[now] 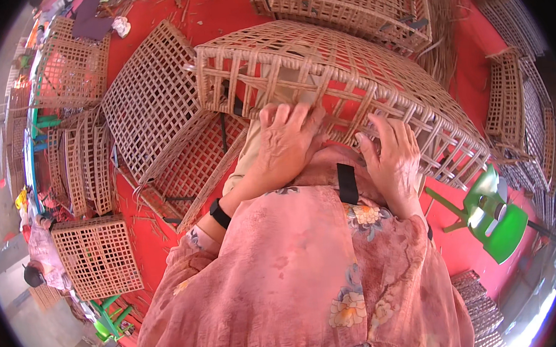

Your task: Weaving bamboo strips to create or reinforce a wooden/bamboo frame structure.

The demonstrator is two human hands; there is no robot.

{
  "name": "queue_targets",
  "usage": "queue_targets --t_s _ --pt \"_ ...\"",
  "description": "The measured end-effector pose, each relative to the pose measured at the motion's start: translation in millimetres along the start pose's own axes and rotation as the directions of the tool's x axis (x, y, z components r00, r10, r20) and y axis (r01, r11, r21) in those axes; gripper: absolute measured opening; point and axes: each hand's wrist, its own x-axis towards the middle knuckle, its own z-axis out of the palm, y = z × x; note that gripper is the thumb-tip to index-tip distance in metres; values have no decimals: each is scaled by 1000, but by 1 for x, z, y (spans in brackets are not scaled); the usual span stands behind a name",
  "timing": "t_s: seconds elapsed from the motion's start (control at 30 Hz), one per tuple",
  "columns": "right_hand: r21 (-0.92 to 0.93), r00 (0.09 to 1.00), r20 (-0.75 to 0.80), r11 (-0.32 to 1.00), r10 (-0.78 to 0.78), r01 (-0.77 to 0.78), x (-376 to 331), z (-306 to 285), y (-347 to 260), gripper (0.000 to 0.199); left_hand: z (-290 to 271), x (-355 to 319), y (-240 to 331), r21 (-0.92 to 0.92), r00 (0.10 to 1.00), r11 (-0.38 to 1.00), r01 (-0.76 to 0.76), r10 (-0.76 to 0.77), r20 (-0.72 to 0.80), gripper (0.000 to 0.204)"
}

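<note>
Left hand and right hand apart at the basket's near edge; grip unclear.
Tan open lattice, thickly wrapped rim, red floor showing through; it sits just beside a second basket.

I count two bare hands, one left hand and one right hand, at one long lattice basket. One more basket sits beyond. Leftward stand at least three large ones: an upper basket, a middle basket and a lower basket. The right-hand stack is too crowded to count. I make out two green seats, one green chair rightward and one smaller-looking seat leftward, plus one black wristband.
</note>
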Motion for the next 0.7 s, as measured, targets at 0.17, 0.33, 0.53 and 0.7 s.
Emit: queue_targets --t_s 0.17,0.33,0.53,0.7 --pt "88 991 65 990 -119 114 6 5 -12 36 1 -7 -29 -142 997 990 12 -22 -74 45" --pt "132 967 145 973 -209 190 14 12 -23 35 5 -16 -62 -17 991 1000 -10 8 -137 38" --pt "149 950 186 963 -249 223 17 20 -32 37 -4 -20 -96 18 943 998 54 -45 -331 40" --pt "126 940 209 961 -268 246 22 24 -37 40 -8 -25 -108 26 936 998 64 -51 -348 39"
